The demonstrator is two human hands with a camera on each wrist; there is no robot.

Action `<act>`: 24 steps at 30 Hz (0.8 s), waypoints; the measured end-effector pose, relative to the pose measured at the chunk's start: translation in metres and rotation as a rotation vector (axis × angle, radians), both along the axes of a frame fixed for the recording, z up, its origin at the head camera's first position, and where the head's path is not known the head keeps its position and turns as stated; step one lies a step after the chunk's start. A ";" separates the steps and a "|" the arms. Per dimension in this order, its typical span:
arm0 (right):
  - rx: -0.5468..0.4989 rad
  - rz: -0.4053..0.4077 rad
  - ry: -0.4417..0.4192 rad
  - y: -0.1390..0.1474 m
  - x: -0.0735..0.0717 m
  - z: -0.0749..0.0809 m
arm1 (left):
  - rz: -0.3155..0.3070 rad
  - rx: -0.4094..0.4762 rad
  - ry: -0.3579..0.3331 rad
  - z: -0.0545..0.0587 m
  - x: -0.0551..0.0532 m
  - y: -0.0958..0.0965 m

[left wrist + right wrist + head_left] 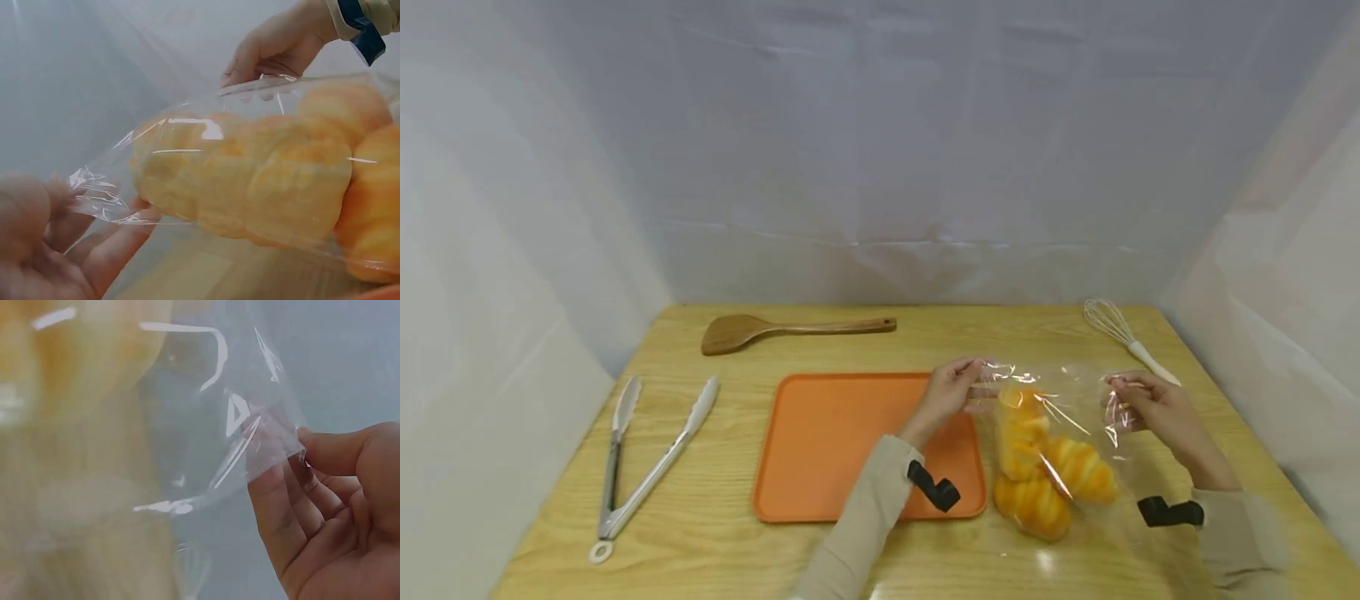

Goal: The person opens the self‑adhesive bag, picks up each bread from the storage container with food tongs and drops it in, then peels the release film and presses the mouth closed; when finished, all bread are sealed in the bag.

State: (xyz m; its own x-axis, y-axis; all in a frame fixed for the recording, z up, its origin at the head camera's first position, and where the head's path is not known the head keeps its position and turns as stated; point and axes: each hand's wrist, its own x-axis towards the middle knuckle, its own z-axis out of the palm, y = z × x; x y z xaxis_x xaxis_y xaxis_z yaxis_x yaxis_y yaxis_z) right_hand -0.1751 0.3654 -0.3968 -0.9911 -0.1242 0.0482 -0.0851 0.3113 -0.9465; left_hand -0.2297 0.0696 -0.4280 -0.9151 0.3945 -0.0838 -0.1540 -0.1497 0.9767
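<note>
A clear plastic bag (1078, 392) is stretched between my two hands over the right part of the table. Inside it lie three bread rolls (1033, 504), golden with ridged tops, bunched toward the bag's left side. My left hand (950, 390) pinches the bag's upper left corner, its fingers spread behind the film in the left wrist view. The opposite corner is pinched between thumb and fingers of my right hand (1153, 407). In the right wrist view the film (250, 434) creases where the thumb presses it.
An orange tray (842, 450) lies left of the bag, partly under my left forearm. Metal tongs (655, 475) lie spread at the far left. A wooden spatula (797, 327) rests along the back, and a whisk (1131, 342) at the back right. White sheeting surrounds the table.
</note>
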 end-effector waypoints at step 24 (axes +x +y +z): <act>0.163 0.088 -0.205 0.016 -0.023 -0.054 | 0.175 -0.161 -0.092 -0.021 -0.002 -0.051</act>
